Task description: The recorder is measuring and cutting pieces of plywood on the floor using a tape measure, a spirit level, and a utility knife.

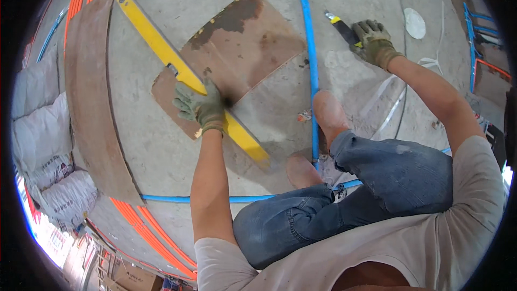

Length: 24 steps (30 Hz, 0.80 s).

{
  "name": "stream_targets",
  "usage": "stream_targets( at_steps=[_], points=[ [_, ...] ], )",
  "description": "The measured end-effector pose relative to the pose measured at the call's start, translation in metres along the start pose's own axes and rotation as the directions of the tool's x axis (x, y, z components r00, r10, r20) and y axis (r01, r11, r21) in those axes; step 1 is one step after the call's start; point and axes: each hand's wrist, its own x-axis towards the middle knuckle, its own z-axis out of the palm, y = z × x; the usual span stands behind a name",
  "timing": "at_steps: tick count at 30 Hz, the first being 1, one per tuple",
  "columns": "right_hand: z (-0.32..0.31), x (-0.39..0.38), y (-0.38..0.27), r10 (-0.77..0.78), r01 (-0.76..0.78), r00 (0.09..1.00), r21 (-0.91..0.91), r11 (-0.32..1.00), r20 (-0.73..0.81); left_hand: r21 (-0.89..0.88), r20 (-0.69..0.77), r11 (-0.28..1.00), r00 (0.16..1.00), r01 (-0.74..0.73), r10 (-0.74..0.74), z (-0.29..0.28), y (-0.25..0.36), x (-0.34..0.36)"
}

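My gloved left hand (202,105) is closed around the middle of a long yellow spirit level (153,40), which lies diagonally over a stained brown board piece (272,56) on the concrete floor. My gloved right hand (371,43) grips a black-and-yellow utility knife (344,29) near the floor, right of a blue pipe (307,27). A long, narrow brown board (89,89) lies to the left of the level, curving in the fisheye picture.
White sacks (40,124) are stacked at the left edge. Orange conduits (129,215) and another blue pipe (188,198) cross the floor. A white disc (414,23) and thin cables (404,27) lie at the right. A cardboard box (137,280) sits at the lower left.
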Motion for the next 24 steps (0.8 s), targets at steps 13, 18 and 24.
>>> stream_targets(
  at_steps=[13,18,24],
  points=[
    [-0.012,0.011,-0.014,0.106,-0.122,0.985,0.117,0.986,0.139,-0.173,0.032,0.985,0.999,0.015,-0.010,-0.009,0.015,0.003],
    [-0.003,-0.064,-0.013,0.202,-0.275,0.955,0.390,0.879,0.218,-0.146,-0.133,0.989,0.991,-0.007,-0.013,0.002,0.021,0.007],
    [0.007,-0.100,-0.022,-0.007,-0.191,0.903,0.416,0.889,0.430,-0.034,-0.133,0.996,0.988,-0.080,0.075,0.012,0.015,0.011]
  ],
)
